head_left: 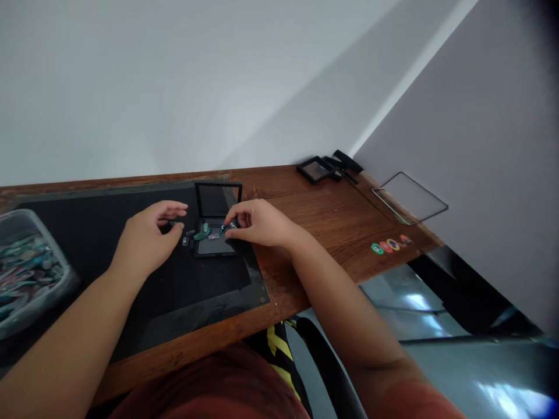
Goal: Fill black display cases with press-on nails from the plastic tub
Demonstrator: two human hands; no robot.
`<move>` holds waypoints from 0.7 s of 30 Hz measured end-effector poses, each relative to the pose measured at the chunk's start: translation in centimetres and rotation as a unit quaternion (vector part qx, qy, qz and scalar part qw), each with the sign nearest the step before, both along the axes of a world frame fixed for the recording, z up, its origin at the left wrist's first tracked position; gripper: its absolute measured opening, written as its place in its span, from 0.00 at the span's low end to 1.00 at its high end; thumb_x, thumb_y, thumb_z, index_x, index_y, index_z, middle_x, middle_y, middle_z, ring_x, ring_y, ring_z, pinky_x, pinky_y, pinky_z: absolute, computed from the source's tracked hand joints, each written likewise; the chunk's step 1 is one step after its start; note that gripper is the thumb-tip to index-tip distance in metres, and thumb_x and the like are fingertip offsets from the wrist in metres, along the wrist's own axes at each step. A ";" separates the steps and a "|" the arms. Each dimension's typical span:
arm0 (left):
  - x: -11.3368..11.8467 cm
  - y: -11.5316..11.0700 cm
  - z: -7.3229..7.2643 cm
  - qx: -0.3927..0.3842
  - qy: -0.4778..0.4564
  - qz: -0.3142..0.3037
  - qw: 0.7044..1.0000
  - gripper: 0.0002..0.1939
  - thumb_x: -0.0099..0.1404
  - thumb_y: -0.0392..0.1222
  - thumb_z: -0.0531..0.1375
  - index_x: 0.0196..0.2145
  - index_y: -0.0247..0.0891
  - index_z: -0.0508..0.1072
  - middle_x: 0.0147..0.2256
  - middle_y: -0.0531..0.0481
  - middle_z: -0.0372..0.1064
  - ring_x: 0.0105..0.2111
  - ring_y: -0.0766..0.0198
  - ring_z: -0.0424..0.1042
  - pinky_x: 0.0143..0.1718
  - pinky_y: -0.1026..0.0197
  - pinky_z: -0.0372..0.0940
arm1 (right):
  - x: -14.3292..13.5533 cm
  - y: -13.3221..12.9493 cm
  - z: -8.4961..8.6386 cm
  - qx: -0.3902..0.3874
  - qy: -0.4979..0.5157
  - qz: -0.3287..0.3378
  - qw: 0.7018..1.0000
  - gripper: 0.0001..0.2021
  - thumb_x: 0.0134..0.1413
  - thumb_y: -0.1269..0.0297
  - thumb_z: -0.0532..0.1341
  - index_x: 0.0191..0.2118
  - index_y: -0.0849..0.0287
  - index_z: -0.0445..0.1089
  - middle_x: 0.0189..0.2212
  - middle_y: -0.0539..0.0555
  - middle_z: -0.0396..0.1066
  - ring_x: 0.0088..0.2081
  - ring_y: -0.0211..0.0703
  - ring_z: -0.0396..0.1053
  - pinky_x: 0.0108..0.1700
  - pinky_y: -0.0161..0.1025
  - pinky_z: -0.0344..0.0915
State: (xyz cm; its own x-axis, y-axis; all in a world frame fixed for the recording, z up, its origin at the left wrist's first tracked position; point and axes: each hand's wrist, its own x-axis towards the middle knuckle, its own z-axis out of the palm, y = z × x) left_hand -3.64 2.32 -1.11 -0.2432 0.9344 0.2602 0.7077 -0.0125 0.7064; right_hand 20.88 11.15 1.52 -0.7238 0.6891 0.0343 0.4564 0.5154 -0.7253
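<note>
An open black case [217, 254] with a raised lid lies on the black mat, and several green, blue and clear small pieces [202, 234] sit in it. My right hand [261, 223] is over the case's right side, thumb and finger pinched on a small dark blue piece [222, 229]. Left of the case, my left hand [151, 235] has its fingers curled, with a small dark piece [173, 223] between thumb and fingers. Two or so small clear pieces [186, 240] lie on the mat between my left hand and the case.
A clear plastic tub [65, 279] full of colourful pieces stands at the far left on the black mat [192, 294]. Black cases [315, 169] lie at the table's back right. Near the right edge are a wire frame [391, 216] and round stickers [385, 246].
</note>
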 end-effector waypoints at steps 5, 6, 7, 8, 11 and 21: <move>0.8 -0.2 0.3 0.012 0.081 -0.104 0.991 0.16 0.64 0.53 0.62 0.45 0.49 0.83 0.50 0.45 0.79 0.54 0.44 0.74 0.58 0.43 0.68 | -0.6 -0.3 -0.3 0.015 0.015 0.023 1.000 0.09 0.55 0.63 0.72 0.41 0.60 0.79 0.24 0.45 0.65 0.27 0.32 0.59 0.33 0.35 0.51; 0.8 -0.2 0.3 0.014 0.090 -0.121 0.988 0.17 0.64 0.55 0.62 0.45 0.48 0.84 0.49 0.44 0.79 0.54 0.44 0.73 0.58 0.42 0.67 | -0.7 -0.4 -0.3 0.023 0.014 0.026 0.999 0.10 0.55 0.63 0.72 0.41 0.59 0.80 0.24 0.45 0.65 0.27 0.32 0.60 0.33 0.35 0.51; 0.8 -0.1 0.2 0.010 0.099 -0.131 0.986 0.17 0.64 0.55 0.62 0.45 0.48 0.84 0.50 0.44 0.79 0.54 0.43 0.73 0.59 0.41 0.66 | -0.8 -0.5 -0.3 0.030 0.012 0.027 0.999 0.10 0.55 0.63 0.72 0.42 0.59 0.80 0.25 0.45 0.66 0.27 0.32 0.60 0.33 0.35 0.52; 0.7 -0.1 0.1 0.003 0.109 -0.135 0.985 0.17 0.65 0.55 0.62 0.45 0.48 0.84 0.50 0.44 0.79 0.54 0.42 0.73 0.59 0.40 0.66 | -0.9 -0.5 -0.4 0.036 0.009 0.026 0.999 0.09 0.56 0.62 0.72 0.42 0.59 0.80 0.25 0.45 0.66 0.28 0.32 0.61 0.33 0.35 0.52; 0.3 0.1 -0.3 -0.023 0.124 -0.138 0.982 0.18 0.65 0.56 0.61 0.46 0.49 0.84 0.51 0.44 0.79 0.54 0.42 0.72 0.59 0.38 0.65 | -1.2 -0.8 -0.4 0.048 -0.010 0.020 0.999 0.12 0.57 0.60 0.72 0.46 0.56 0.82 0.28 0.46 0.70 0.29 0.33 0.63 0.33 0.34 0.53; 0.5 0.4 -0.7 -0.041 0.154 -0.143 0.977 0.23 0.69 0.57 0.55 0.53 0.49 0.81 0.54 0.41 0.76 0.58 0.38 0.68 0.62 0.35 0.60 | -2.1 -1.5 -0.2 0.109 -0.093 0.012 0.990 0.11 0.62 0.58 0.68 0.48 0.50 0.84 0.36 0.50 0.78 0.36 0.39 0.69 0.37 0.37 0.56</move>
State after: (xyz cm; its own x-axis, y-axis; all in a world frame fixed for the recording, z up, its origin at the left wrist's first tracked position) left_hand -3.15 2.68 -1.79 0.1095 0.9734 0.2012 0.8623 -0.1937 0.4679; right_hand 18.74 9.67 1.32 -0.7479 0.6624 0.0446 0.5572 0.6628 -0.5003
